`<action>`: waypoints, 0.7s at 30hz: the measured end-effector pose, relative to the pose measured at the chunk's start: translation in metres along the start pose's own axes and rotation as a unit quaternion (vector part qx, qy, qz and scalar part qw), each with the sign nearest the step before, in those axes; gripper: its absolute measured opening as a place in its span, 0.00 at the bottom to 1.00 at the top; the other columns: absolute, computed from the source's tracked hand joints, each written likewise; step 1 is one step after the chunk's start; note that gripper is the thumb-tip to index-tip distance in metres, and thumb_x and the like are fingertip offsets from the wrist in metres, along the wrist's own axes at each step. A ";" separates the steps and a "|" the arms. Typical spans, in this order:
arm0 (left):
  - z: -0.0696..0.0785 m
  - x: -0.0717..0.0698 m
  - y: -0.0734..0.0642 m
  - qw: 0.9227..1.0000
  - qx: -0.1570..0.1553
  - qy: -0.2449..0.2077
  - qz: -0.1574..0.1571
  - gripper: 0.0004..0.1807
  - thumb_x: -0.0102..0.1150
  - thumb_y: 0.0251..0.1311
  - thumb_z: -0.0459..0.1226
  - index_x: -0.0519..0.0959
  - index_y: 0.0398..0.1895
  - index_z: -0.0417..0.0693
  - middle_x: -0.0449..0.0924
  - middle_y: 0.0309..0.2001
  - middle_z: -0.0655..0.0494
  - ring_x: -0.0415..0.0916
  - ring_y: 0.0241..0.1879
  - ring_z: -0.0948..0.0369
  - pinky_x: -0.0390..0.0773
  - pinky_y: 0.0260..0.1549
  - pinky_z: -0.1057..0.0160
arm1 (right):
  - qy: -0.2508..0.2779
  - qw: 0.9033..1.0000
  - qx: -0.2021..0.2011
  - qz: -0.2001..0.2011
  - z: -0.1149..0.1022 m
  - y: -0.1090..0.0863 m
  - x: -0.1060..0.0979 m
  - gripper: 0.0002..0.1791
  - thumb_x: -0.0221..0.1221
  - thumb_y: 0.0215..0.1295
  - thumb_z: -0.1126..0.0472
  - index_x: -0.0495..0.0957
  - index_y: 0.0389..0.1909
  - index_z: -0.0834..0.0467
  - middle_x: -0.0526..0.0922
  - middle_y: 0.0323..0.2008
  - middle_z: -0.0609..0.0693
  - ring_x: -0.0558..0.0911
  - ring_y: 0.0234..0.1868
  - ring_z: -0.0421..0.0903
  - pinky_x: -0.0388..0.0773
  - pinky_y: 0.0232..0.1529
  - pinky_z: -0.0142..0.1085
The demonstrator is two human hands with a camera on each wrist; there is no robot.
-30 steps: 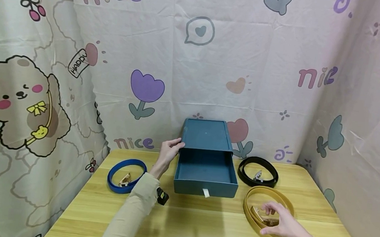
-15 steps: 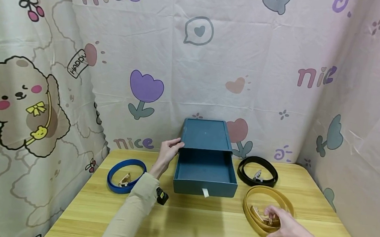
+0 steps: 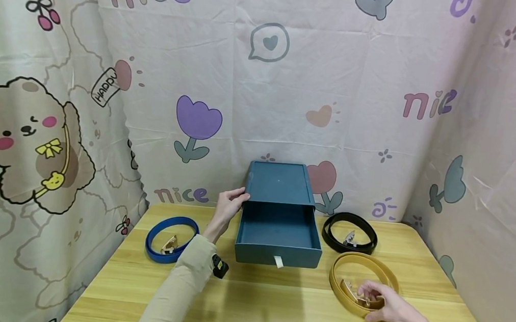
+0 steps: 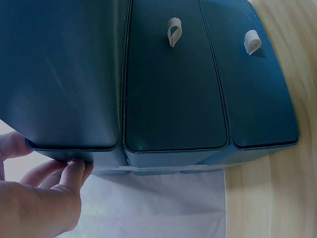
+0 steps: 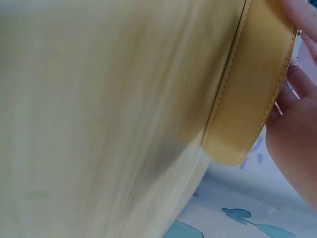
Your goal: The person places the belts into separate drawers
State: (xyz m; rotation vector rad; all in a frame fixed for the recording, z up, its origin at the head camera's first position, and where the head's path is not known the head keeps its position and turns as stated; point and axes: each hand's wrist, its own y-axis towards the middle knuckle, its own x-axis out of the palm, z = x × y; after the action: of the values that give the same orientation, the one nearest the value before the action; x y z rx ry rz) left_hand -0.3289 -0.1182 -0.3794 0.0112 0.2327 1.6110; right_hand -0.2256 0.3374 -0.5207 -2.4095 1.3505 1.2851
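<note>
A dark blue drawer cabinet point(image 3: 279, 182) stands at the back of the table, its top drawer point(image 3: 277, 255) pulled out and bare inside. My left hand point(image 3: 227, 208) grips the cabinet's upper left front corner; in the left wrist view its fingers point(image 4: 74, 171) bend against the side by the top drawer. A coiled yellow belt point(image 3: 340, 294) with a gold buckle lies at the right front. My right hand point(image 3: 388, 305) pinches the near side of this coil, fingers inside the loop and thumb outside. The right wrist view shows the belt's stitched outer face point(image 5: 252, 79) beside the hand.
A coiled black belt point(image 3: 327, 233) with a silver buckle lies behind the yellow one. At the left is a coiled blue belt point(image 3: 149, 243) with a gold buckle. White loop pulls point(image 4: 173, 30) mark the closed lower drawers. Printed cloth point(image 3: 263, 105) hangs around the table.
My right hand has closed in on the yellow belt's near side, thumb and fingers drawing together on the band. The left hand has stayed at the cabinet corner.
</note>
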 end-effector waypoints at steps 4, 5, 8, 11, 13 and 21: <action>-0.001 0.000 0.002 1.000 -0.002 -0.004 0.001 0.26 0.58 0.70 0.37 0.72 0.69 0.37 0.75 0.66 0.36 0.73 0.45 0.56 0.77 0.54 0.56 | -0.012 1.000 -0.013 0.005 0.002 -0.001 -0.002 0.25 0.73 0.38 0.70 0.77 0.41 0.55 0.77 0.32 0.47 0.74 0.36 0.33 0.72 0.34 0.31; -0.002 0.000 0.003 1.000 -0.002 -0.004 0.002 0.26 0.58 0.70 0.37 0.72 0.69 0.37 0.75 0.66 0.36 0.73 0.46 0.55 0.78 0.55 0.55 | -0.018 1.000 -0.017 0.007 0.003 -0.001 -0.002 0.26 0.73 0.37 0.71 0.78 0.40 0.55 0.77 0.32 0.47 0.74 0.36 0.33 0.72 0.34 0.31; -0.002 0.000 0.003 1.000 -0.003 -0.006 0.002 0.26 0.57 0.70 0.38 0.72 0.69 0.37 0.74 0.67 0.35 0.76 0.51 0.53 0.77 0.59 0.51 | -0.043 0.998 -0.032 0.024 0.005 -0.003 -0.002 0.28 0.71 0.32 0.74 0.80 0.39 0.54 0.79 0.32 0.45 0.75 0.37 0.32 0.72 0.44 0.27; -0.002 -0.001 0.002 1.000 -0.005 -0.005 -0.001 0.27 0.57 0.70 0.38 0.71 0.69 0.36 0.72 0.68 0.36 0.76 0.57 0.51 0.76 0.62 0.47 | -0.069 0.996 -0.045 0.044 0.008 -0.007 -0.003 0.28 0.73 0.30 0.74 0.82 0.39 0.55 0.82 0.33 0.45 0.77 0.40 0.31 0.57 0.65 0.19; -0.002 0.000 0.001 1.000 -0.005 -0.005 -0.003 0.27 0.57 0.70 0.37 0.71 0.69 0.36 0.72 0.69 0.37 0.76 0.58 0.50 0.75 0.63 0.47 | -0.072 0.996 -0.038 0.047 0.011 -0.010 -0.004 0.26 0.74 0.31 0.72 0.84 0.40 0.58 0.85 0.36 0.49 0.78 0.42 0.30 0.45 0.66 0.12; -0.001 0.000 0.001 1.000 -0.006 -0.009 -0.004 0.27 0.57 0.70 0.37 0.71 0.70 0.36 0.72 0.68 0.36 0.76 0.56 0.51 0.75 0.63 0.46 | -0.070 0.997 0.036 0.007 0.014 -0.014 -0.017 0.21 0.75 0.39 0.66 0.88 0.40 0.61 0.88 0.40 0.59 0.77 0.48 0.25 0.70 0.52 0.20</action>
State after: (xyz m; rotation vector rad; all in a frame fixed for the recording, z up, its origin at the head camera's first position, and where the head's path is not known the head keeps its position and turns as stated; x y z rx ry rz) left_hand -0.3301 -0.1181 -0.3799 0.0151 0.2099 1.6046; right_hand -0.2284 0.3629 -0.5219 -2.2212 1.3538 1.3563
